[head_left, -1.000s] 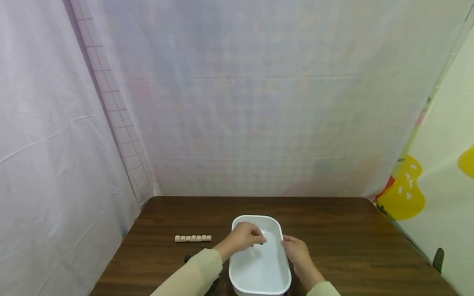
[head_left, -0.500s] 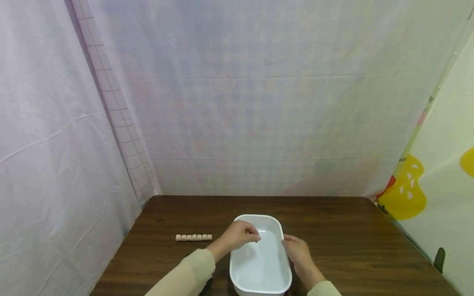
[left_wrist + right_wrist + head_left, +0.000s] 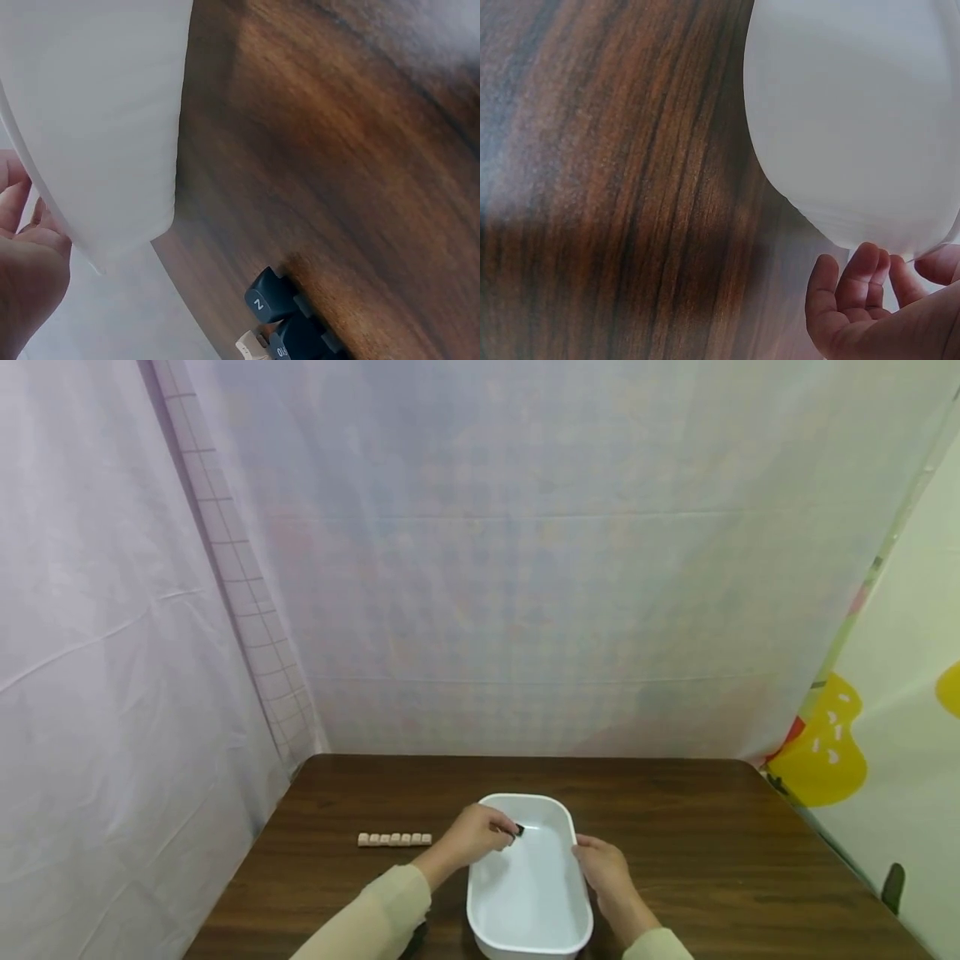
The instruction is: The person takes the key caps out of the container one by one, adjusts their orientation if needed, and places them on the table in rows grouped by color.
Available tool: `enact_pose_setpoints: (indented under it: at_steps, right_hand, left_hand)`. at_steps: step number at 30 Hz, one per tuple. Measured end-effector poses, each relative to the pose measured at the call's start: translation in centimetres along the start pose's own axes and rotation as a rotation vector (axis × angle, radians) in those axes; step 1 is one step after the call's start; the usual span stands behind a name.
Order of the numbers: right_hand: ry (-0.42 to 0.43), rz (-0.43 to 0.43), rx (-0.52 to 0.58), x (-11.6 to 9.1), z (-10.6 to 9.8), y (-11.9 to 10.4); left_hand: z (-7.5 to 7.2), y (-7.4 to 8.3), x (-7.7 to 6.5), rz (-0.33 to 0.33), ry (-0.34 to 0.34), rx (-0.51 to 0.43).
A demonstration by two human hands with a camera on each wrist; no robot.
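A white tub (image 3: 531, 902) with rounded corners stands on the brown table. My left hand (image 3: 480, 835) reaches over its left rim and pinches a small black keycap (image 3: 519, 831) above the tub's inside. My right hand (image 3: 603, 872) grips the right rim, thumb on the inner side and fingers outside along the wall, as the right wrist view also shows. In the left wrist view, my left hand (image 3: 30, 255) is partly behind the tub's wall (image 3: 112, 112), and the held keycap is hidden there. Dark keycaps (image 3: 274, 296) with white characters lie on the table below that arm.
On the wooden table (image 3: 675, 827), a row of several cream keycaps (image 3: 395, 840) lies left of the tub. A cream keycap (image 3: 251, 346) sits beside the dark ones in the left wrist view. White curtains (image 3: 525, 610) hang behind the table and at its left.
My left hand has drawn back a little to the left and away over the tub, and the black keycap now shows at its fingertips. My right hand keeps its grip on the rim.
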State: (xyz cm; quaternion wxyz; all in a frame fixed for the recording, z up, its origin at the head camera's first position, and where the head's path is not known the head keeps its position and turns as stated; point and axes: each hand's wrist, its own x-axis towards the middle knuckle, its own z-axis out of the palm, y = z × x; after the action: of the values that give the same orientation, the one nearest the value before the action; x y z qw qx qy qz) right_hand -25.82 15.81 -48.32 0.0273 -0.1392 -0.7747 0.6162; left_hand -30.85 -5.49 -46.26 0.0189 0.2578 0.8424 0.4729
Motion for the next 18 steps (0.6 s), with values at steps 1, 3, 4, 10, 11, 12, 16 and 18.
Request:
enact_pose_setpoints:
  at_steps: [1, 3, 4, 10, 11, 12, 16, 18]
  right_hand:
    - [-0.001, 0.000, 0.001, 0.0, 0.0, 0.0]
    - [0.004, 0.001, 0.002, 0.0, 0.0, 0.0]
    - [0.006, 0.001, 0.000, 0.1, 0.0, 0.0]
    - [0.006, 0.009, 0.000, 0.2, -0.1, 0.1]
    - [0.007, 0.014, -0.001, 0.2, -0.1, 0.1]
    - [0.010, 0.021, -0.005, 0.2, 0.0, 0.1]
    - [0.011, 0.025, -0.010, 0.2, 0.0, 0.1]
    - [0.011, 0.016, -0.010, 0.2, 0.0, 0.2]
  left_hand:
    - [0.0, 0.0, 0.0, -0.001, 0.003, -0.004]
    - [-0.1, -0.1, 0.1, -0.009, 0.006, -0.010]
    - [-0.2, -0.1, 0.1, -0.013, 0.004, -0.012]
    - [-0.8, 0.0, -0.1, -0.005, -0.015, -0.019]
    - [-0.9, 0.0, -0.2, 0.001, -0.015, -0.017]
    - [-1.0, 0.0, -0.3, 0.001, -0.017, -0.021]
    - [-1.8, -0.4, -0.8, 0.007, 0.000, -0.036]
    - [-2.4, -0.8, -1.2, -0.004, 0.015, -0.023]
